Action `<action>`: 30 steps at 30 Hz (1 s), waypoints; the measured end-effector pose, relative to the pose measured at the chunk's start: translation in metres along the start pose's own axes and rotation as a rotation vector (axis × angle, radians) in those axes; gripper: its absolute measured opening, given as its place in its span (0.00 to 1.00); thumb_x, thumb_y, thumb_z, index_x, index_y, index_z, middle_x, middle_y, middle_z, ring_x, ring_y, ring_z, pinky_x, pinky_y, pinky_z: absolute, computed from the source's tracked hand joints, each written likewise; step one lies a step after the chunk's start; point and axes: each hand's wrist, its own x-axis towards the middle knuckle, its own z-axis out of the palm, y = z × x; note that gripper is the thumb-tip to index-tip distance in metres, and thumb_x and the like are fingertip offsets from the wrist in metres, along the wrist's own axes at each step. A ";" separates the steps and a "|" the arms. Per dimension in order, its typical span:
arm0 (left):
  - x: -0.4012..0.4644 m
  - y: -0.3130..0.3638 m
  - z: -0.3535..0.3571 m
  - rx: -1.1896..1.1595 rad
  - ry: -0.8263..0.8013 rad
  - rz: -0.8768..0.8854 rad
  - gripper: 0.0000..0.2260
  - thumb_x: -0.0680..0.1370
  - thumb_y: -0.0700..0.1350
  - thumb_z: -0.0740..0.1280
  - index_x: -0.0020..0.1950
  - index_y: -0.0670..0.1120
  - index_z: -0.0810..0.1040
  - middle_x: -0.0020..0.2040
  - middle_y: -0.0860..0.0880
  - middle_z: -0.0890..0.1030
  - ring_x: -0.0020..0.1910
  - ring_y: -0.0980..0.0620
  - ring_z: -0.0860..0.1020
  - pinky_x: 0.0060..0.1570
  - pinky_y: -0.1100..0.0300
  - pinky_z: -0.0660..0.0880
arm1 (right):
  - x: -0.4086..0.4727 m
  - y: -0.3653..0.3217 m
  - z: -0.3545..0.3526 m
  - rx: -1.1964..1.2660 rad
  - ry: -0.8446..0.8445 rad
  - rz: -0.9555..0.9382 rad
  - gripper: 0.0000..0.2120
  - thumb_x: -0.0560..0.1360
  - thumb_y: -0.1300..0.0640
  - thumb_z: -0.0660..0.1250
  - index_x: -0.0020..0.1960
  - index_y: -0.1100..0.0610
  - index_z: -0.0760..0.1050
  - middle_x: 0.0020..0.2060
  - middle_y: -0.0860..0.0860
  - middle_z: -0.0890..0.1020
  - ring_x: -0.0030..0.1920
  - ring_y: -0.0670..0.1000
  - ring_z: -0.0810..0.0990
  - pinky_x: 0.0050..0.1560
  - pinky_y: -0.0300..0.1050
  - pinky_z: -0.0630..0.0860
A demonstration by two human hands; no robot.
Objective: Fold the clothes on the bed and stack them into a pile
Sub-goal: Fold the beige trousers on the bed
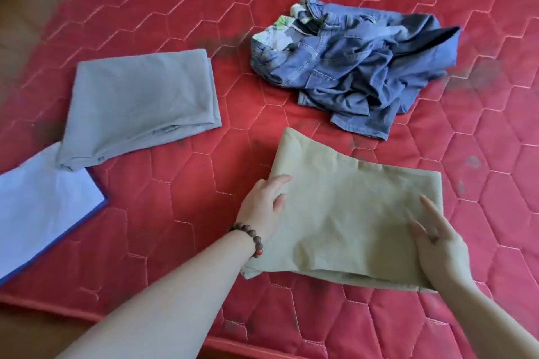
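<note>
A folded khaki garment (347, 207) lies on the red quilted mattress (175, 204) near its front edge. My left hand (262, 207), with a bead bracelet at the wrist, grips the garment's left edge, thumb on top and fingers tucked under. My right hand (437, 245) rests on the garment's right front part, its fingers spread nearly straight on the cloth. A folded grey garment (140, 105) lies to the left. A crumpled heap of blue jeans (358, 67) with a bit of patterned cloth sits at the back right.
A white sheet with a blue border (40, 207) lies at the left, partly under the grey garment's corner. The mattress's front edge (116, 315) runs along the bottom. Dark smudges mark the mattress surface here and there.
</note>
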 end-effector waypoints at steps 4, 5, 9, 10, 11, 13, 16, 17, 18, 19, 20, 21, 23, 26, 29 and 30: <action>0.009 -0.049 -0.096 0.059 0.171 0.000 0.18 0.79 0.39 0.64 0.67 0.53 0.75 0.46 0.49 0.73 0.44 0.45 0.77 0.43 0.64 0.65 | -0.004 -0.096 0.061 0.062 -0.022 -0.165 0.23 0.77 0.60 0.65 0.67 0.40 0.73 0.52 0.52 0.82 0.49 0.52 0.77 0.53 0.46 0.70; 0.011 -0.062 -0.120 0.058 0.221 -0.008 0.18 0.78 0.39 0.64 0.67 0.53 0.76 0.47 0.48 0.75 0.44 0.45 0.77 0.44 0.62 0.67 | -0.004 -0.123 0.076 0.071 -0.020 -0.211 0.22 0.77 0.60 0.66 0.67 0.40 0.73 0.51 0.53 0.82 0.48 0.53 0.77 0.53 0.45 0.69; 0.022 -0.117 -0.208 0.070 0.384 -0.043 0.17 0.79 0.39 0.63 0.67 0.53 0.75 0.52 0.46 0.77 0.48 0.47 0.77 0.47 0.59 0.69 | 0.004 -0.230 0.136 0.080 -0.053 -0.411 0.22 0.77 0.60 0.66 0.68 0.42 0.73 0.54 0.52 0.81 0.51 0.52 0.77 0.55 0.42 0.68; 0.026 -0.131 -0.227 0.084 0.419 -0.052 0.17 0.79 0.39 0.63 0.67 0.53 0.75 0.51 0.47 0.77 0.47 0.48 0.76 0.46 0.61 0.68 | 0.007 -0.254 0.152 0.073 -0.070 -0.462 0.22 0.77 0.61 0.66 0.68 0.44 0.73 0.55 0.53 0.81 0.52 0.52 0.77 0.55 0.42 0.69; 0.030 -0.144 -0.246 0.095 0.454 -0.067 0.17 0.79 0.39 0.63 0.67 0.53 0.74 0.50 0.48 0.76 0.46 0.49 0.76 0.44 0.61 0.66 | 0.010 -0.278 0.167 0.067 -0.090 -0.504 0.22 0.77 0.61 0.66 0.68 0.44 0.73 0.55 0.54 0.81 0.53 0.53 0.78 0.56 0.42 0.69; 0.041 -0.167 -0.280 0.105 0.510 -0.094 0.17 0.79 0.39 0.63 0.67 0.53 0.74 0.48 0.48 0.76 0.45 0.48 0.75 0.44 0.60 0.67 | 0.017 -0.321 0.197 0.071 -0.129 -0.558 0.22 0.77 0.60 0.65 0.69 0.44 0.72 0.56 0.54 0.80 0.54 0.54 0.78 0.58 0.43 0.70; 0.068 -0.199 -0.321 0.101 0.550 -0.106 0.18 0.78 0.39 0.64 0.66 0.53 0.75 0.52 0.46 0.79 0.49 0.46 0.76 0.48 0.62 0.67 | 0.030 -0.372 0.234 0.094 -0.146 -0.624 0.22 0.77 0.60 0.65 0.69 0.45 0.72 0.57 0.53 0.80 0.57 0.52 0.77 0.58 0.40 0.67; 0.078 -0.210 -0.331 0.084 0.538 -0.127 0.18 0.78 0.40 0.64 0.66 0.55 0.74 0.54 0.46 0.79 0.50 0.47 0.76 0.49 0.62 0.67 | 0.036 -0.383 0.245 0.086 -0.140 -0.639 0.23 0.77 0.60 0.65 0.69 0.45 0.72 0.57 0.52 0.79 0.56 0.51 0.76 0.58 0.38 0.66; 0.087 -0.221 -0.336 0.066 0.511 -0.167 0.19 0.78 0.42 0.65 0.67 0.57 0.74 0.55 0.47 0.78 0.49 0.48 0.75 0.49 0.62 0.67 | 0.043 -0.391 0.255 0.059 -0.140 -0.635 0.23 0.77 0.59 0.64 0.70 0.43 0.70 0.55 0.51 0.78 0.55 0.50 0.75 0.57 0.38 0.65; 0.095 -0.232 -0.338 0.051 0.468 -0.223 0.20 0.78 0.43 0.65 0.67 0.59 0.73 0.54 0.48 0.75 0.48 0.49 0.74 0.50 0.63 0.66 | 0.052 -0.395 0.265 0.015 -0.159 -0.604 0.25 0.77 0.59 0.63 0.71 0.41 0.68 0.54 0.51 0.77 0.52 0.49 0.74 0.56 0.39 0.65; 0.100 -0.242 -0.337 0.040 0.407 -0.289 0.21 0.78 0.45 0.66 0.69 0.61 0.71 0.54 0.48 0.72 0.49 0.50 0.74 0.51 0.63 0.65 | 0.060 -0.396 0.274 -0.038 -0.207 -0.544 0.26 0.77 0.59 0.61 0.72 0.40 0.65 0.54 0.52 0.76 0.50 0.50 0.73 0.54 0.40 0.67; 0.103 -0.251 -0.333 0.038 0.334 -0.350 0.21 0.78 0.47 0.66 0.70 0.62 0.70 0.54 0.49 0.69 0.49 0.50 0.74 0.52 0.64 0.65 | 0.066 -0.394 0.283 -0.097 -0.289 -0.463 0.27 0.78 0.59 0.59 0.74 0.40 0.62 0.56 0.55 0.76 0.49 0.52 0.74 0.54 0.43 0.68; 0.106 -0.266 -0.322 0.056 0.239 -0.390 0.22 0.78 0.47 0.65 0.71 0.62 0.69 0.54 0.49 0.67 0.49 0.49 0.75 0.54 0.62 0.67 | 0.070 -0.381 0.299 -0.205 -0.465 -0.356 0.26 0.81 0.57 0.57 0.76 0.44 0.57 0.65 0.58 0.74 0.55 0.56 0.75 0.60 0.48 0.70; 0.113 -0.272 -0.315 0.012 0.280 -0.322 0.22 0.79 0.44 0.64 0.72 0.58 0.70 0.55 0.49 0.66 0.49 0.52 0.71 0.57 0.66 0.65 | 0.069 -0.364 0.309 -0.146 -0.452 -0.396 0.26 0.82 0.53 0.58 0.77 0.43 0.56 0.69 0.54 0.72 0.66 0.56 0.72 0.60 0.46 0.68; 0.118 -0.270 -0.319 -0.008 0.388 -0.267 0.19 0.79 0.40 0.63 0.69 0.53 0.74 0.54 0.48 0.68 0.47 0.55 0.70 0.51 0.73 0.60 | 0.068 -0.364 0.311 -0.049 -0.289 -0.423 0.24 0.80 0.56 0.60 0.74 0.42 0.64 0.65 0.53 0.77 0.63 0.55 0.74 0.57 0.39 0.65; 0.117 -0.270 -0.321 -0.016 0.416 -0.244 0.19 0.79 0.39 0.63 0.68 0.52 0.75 0.53 0.48 0.68 0.44 0.58 0.70 0.48 0.74 0.61 | 0.066 -0.363 0.312 -0.042 -0.246 -0.457 0.23 0.79 0.58 0.60 0.73 0.43 0.66 0.63 0.53 0.78 0.61 0.54 0.74 0.56 0.39 0.65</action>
